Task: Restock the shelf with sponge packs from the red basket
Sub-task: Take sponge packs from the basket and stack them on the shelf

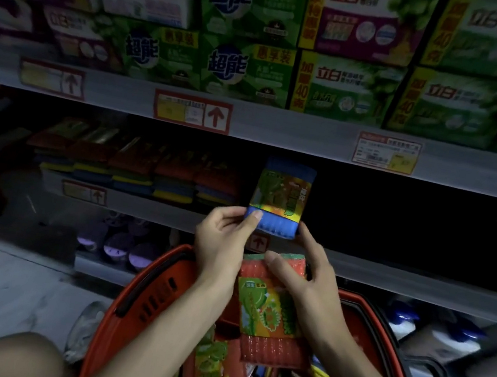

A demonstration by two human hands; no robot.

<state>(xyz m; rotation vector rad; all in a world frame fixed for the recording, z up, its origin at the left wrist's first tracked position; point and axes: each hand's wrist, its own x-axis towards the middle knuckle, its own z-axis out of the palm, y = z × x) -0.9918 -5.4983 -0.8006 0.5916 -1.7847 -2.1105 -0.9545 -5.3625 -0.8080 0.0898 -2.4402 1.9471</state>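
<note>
My left hand (224, 240) pinches the lower left corner of a blue sponge pack (280, 197), held upright in front of the dark middle shelf (391, 273). My right hand (304, 281) touches the blue pack's lower right corner with its fingertips, while its thumb and palm grip a red sponge pack (272, 309) below it. Under both arms the red basket (152, 291) holds several more sponge packs (218, 372). A row of stacked sponge packs (134, 168) lies on the shelf to the left.
Green and purple detergent boxes (245, 65) fill the shelf above, with price tags (192, 112) on its edge. The shelf space right of the blue pack is dark. Purple-topped items (121, 245) sit on the lower shelf. My knee (21, 357) is at the bottom left.
</note>
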